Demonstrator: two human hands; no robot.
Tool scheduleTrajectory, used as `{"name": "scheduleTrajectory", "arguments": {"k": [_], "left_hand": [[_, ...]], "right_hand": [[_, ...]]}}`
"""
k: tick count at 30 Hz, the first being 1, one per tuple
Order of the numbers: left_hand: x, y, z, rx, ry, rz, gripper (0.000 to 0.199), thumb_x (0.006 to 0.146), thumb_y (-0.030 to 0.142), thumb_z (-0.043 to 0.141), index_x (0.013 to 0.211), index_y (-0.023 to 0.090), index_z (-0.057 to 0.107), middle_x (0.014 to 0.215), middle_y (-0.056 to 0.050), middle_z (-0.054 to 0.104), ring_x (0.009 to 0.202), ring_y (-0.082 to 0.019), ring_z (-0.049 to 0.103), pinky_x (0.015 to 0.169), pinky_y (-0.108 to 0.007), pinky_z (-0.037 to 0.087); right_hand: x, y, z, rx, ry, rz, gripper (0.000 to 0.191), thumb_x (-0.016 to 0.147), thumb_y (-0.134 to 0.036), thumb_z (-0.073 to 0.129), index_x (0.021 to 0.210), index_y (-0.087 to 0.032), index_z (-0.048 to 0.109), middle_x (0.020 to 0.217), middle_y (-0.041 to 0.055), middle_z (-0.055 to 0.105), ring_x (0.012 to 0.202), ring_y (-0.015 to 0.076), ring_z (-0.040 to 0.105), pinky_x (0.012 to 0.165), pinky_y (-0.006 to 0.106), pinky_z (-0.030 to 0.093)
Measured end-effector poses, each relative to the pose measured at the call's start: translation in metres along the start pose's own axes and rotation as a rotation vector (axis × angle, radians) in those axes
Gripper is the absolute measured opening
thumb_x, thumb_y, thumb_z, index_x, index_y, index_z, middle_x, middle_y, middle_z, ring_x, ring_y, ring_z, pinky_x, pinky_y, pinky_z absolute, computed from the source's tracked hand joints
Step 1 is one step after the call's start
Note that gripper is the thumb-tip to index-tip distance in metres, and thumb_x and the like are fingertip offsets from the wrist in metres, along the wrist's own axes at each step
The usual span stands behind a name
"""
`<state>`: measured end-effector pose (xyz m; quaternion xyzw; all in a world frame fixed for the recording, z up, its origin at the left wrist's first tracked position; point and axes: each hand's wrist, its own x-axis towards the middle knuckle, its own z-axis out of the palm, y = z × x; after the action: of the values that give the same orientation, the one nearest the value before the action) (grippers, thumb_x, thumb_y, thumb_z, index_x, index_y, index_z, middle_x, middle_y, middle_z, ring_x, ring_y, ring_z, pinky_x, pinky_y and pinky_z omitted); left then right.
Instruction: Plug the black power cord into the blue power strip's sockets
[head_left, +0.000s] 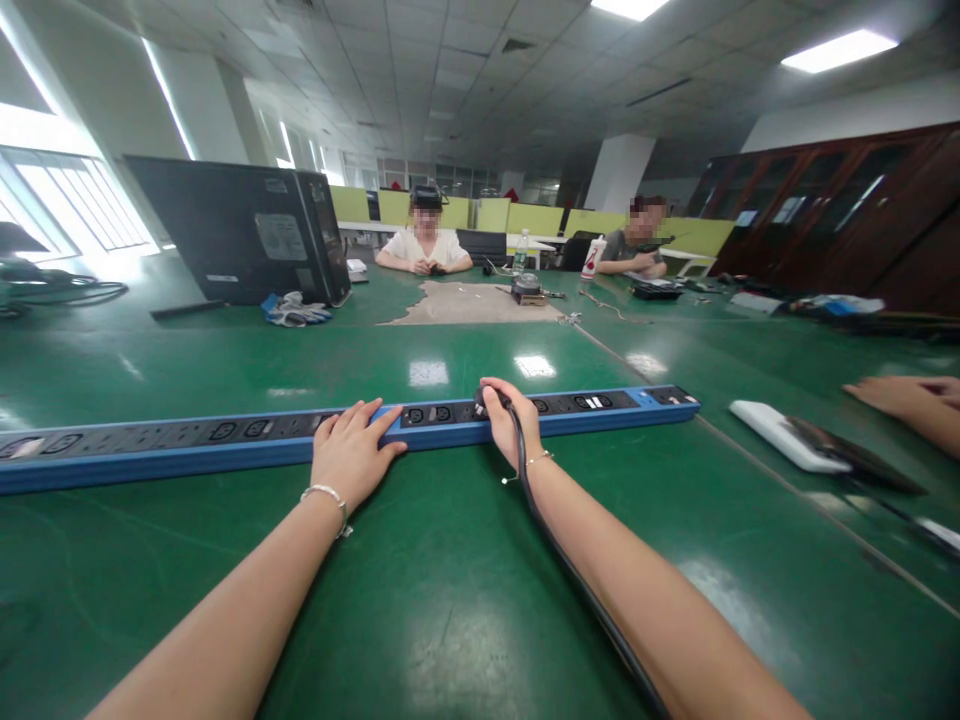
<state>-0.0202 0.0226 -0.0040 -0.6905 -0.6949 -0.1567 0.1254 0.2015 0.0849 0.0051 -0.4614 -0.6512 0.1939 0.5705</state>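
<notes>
A long blue power strip (187, 455) with black sockets lies across the green table. My left hand (352, 450) rests on it near the middle, fingers spread over its top and front edge. To the right, my right hand (511, 420) is closed around a black plug (481, 402) at the strip's sockets. How far the plug sits in a socket cannot be made out. Its black cable (555, 545) runs from my fingers down along my right forearm to the bottom edge.
A black computer case (232, 230) and gloves (295, 310) stand far left. Two people sit across the green table (450, 620). Another person's hands (900, 395) are at the right, near a white object (787, 435) and dark flat device.
</notes>
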Motion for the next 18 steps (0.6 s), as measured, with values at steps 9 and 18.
{"name": "scheduleTrajectory", "arguments": {"k": [9,18], "left_hand": [[0.0,0.001,-0.001,-0.019,0.007,0.0,0.047,0.082,0.047,0.05,0.128,0.037,0.048,0.139,-0.002,0.047,0.129,-0.024,0.038,0.104,-0.043,0.025],[0.0,0.0,0.0,-0.037,0.006,0.01,0.048,0.081,0.047,0.051,0.128,0.036,0.048,0.139,-0.003,0.047,0.13,-0.024,0.037,0.104,-0.043,0.025]], "right_hand": [[-0.002,-0.01,0.025,-0.249,-0.058,-0.051,0.03,0.085,-0.038,0.045,0.1,-0.024,0.067,0.092,0.0042,0.072,0.084,0.0215,0.067,0.082,0.036,0.051],[-0.014,-0.011,0.029,-0.428,-0.051,-0.137,0.028,0.087,-0.031,0.044,0.105,-0.025,0.065,0.101,0.0055,0.07,0.092,0.0228,0.065,0.087,0.038,0.05]]}}
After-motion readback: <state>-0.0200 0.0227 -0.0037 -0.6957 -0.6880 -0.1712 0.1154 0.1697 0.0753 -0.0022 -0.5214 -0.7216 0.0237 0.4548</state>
